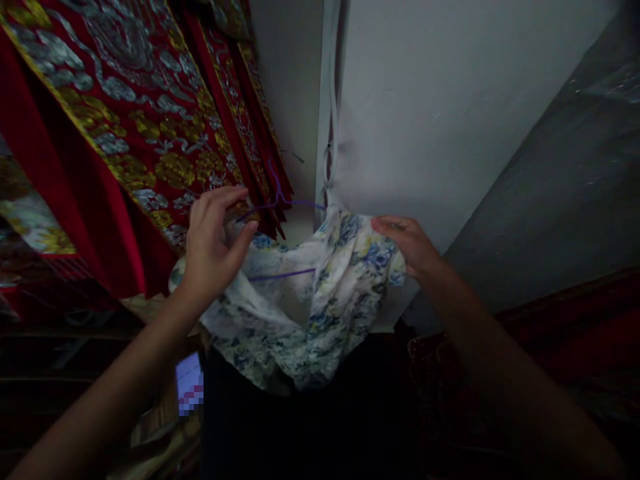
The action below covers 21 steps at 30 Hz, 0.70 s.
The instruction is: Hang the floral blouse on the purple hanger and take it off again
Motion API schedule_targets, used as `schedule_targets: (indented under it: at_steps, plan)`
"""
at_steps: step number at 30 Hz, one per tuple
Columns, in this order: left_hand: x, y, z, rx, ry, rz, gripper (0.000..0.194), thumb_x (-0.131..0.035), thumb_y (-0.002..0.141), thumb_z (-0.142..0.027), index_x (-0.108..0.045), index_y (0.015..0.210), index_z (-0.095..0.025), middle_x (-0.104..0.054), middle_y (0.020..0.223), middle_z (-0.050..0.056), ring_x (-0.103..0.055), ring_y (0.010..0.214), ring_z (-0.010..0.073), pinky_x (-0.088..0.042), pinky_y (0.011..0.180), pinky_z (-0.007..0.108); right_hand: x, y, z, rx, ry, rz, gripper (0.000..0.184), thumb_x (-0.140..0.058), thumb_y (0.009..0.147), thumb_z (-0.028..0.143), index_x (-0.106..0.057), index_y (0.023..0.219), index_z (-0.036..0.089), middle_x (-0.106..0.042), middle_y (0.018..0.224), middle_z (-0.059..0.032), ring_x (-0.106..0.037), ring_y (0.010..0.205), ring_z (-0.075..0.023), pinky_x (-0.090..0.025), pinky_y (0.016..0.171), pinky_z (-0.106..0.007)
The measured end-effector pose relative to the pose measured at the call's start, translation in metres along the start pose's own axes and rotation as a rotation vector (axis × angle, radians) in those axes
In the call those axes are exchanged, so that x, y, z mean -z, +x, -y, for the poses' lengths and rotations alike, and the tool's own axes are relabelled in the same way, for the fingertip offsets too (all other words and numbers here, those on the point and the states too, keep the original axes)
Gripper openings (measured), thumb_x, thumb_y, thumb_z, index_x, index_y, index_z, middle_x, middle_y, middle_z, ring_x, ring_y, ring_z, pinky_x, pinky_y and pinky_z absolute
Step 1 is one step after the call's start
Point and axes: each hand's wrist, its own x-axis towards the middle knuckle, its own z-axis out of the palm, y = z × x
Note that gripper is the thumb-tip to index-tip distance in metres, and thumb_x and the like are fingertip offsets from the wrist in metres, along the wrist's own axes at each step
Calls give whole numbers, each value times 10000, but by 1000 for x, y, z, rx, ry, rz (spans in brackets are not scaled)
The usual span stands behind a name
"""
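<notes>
Floral top (pixel 350 293) on a purple hanger (pixel 280 197), between two hands

Nearest, a black shape (pixel 310 433) fills the bottom of the view, too dark to make out. Beside it at lower left, a lit screen (pixel 188 380), partly pixelated, shows against a dim, brownish surface (pixel 160 427).

The top is above the black shape, in mid-air before the wall. It is white with blue and yellow flowers, thin and crumpled, its neck gaping so that the hanger's lower bar shows through. The left hand (pixel 213 237) curves at one shoulder, thumb and fingers spread apart; the right hand (pixel 405 240) pinches the other shoulder's cloth.

Further off, red hangings (pixel 165 127) thick with gold and silver embroidery cover the upper left. A white cord (pixel 334 100) runs down the pale wall (pixel 410 100). Greyish sheeting (pixel 560 173) slants along the right, with dark red cloth (pixel 580 327) below. The room is dim.
</notes>
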Motion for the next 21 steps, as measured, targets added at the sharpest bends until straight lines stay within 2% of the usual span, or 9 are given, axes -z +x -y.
schedule_targets:
  at_steps: [2,3,6,9,12,15,17,19,21]
  plan:
    - [-10,-10,-4,-82,48,-69,309,-623,934,-307,-641,1240,-265,-649,1205,94,-579,1176,289,-467,1036,473,4,22,16,71,68,-121,290,-859,672,405,-705,753,173,-707,643,-5,-670,555,-159,-571,581,-283]
    - [-17,-17,-6,-111,35,-36,287,-601,944,-289,-644,1227,-264,-661,1129,88,-596,1116,281,-474,1010,467,6,30,23,91,96,-150,229,-827,719,356,-702,758,168,-710,650,-6,-683,584,-159,-582,624,-290]
    - [-48,-40,-9,-98,-83,290,358,-515,992,-275,-587,1341,-236,-674,983,72,-625,981,254,-489,959,431,14,36,32,116,150,-184,114,-715,834,260,-688,787,160,-727,689,-14,-720,700,-157,-593,741,-302]
    - [-87,-68,-8,63,-154,653,479,-476,1019,-328,-478,1482,-207,-683,1061,102,-645,998,263,-501,936,406,26,22,20,140,150,-223,150,-712,843,321,-671,801,183,-739,734,-24,-745,814,-189,-604,782,-334]
    - [-118,-103,-13,178,-165,842,433,-502,1008,-379,-554,1406,-217,-670,1177,135,-655,1066,293,-499,940,400,45,7,-4,142,111,-289,267,-760,787,451,-654,805,207,-741,772,-36,-751,877,-238,-618,766,-380]
    - [-133,-141,-28,313,-261,842,303,-481,1020,-392,-638,1196,-203,-686,1082,126,-663,1020,284,-495,911,380,62,1,-21,176,6,-378,325,-748,779,514,-658,850,210,-725,790,-28,-735,907,-246,-609,776,-386]
    - [-135,-163,-39,409,-338,780,249,-454,1030,-369,-633,1033,-196,-681,971,104,-656,940,263,-487,860,361,66,-4,-29,297,-185,-476,293,-695,830,492,-676,887,205,-719,857,-39,-709,958,-238,-589,839,-387]
    - [-133,-177,-47,498,-412,709,239,-431,1036,-343,-601,953,-198,-666,907,83,-645,881,243,-475,817,346,59,-18,-43,457,-410,-626,239,-648,870,414,-699,968,202,-710,1035,-69,-661,1077,-231,-547,936,-392]
    - [-131,-184,-52,580,-500,653,242,-413,1042,-334,-598,963,-200,-661,882,68,-642,851,229,-473,797,334,40,-45,-68,544,-519,-784,260,-645,863,332,-693,1087,209,-660,1218,-92,-602,1190,-230,-503,1007,-396]
